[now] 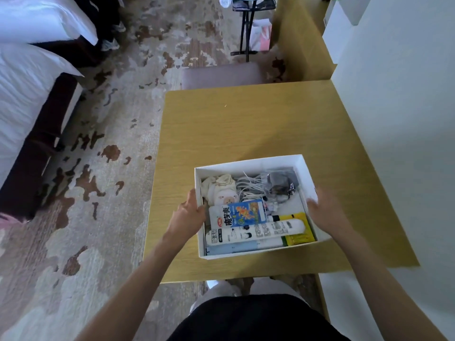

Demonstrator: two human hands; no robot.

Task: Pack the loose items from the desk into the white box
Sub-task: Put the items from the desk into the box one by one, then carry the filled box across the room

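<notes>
So the open white cardboard box (248, 163) sits on the near part of the light wooden desk (246, 124), close to the front edge. The left hand (189, 212) is pressed against its left wall with the thumb hooked over the rim, and the right hand (325, 212) is flat against the right wall, so both are clamped on the box from opposite sides.

The box is pretty full: a cream plush toy with a little face (221, 190) at the back left, a tangle of white cables (251, 187) next to it, a clear plastic bag with something dark inside (280, 183) at the back right. Up front there's a blue and white snack packet (240, 215) lying on a long white tube with black print (256, 232), and a yellow packet (300, 237) in the right corner.

Around it: a mauve upholstered chair (221, 76) tucked at the far side of the desk, a white wall (406, 119) right along the desk's right side, patterned beige and brown carpet (110, 168), and a white-sheeted bed (29, 82) off to the left.
</notes>
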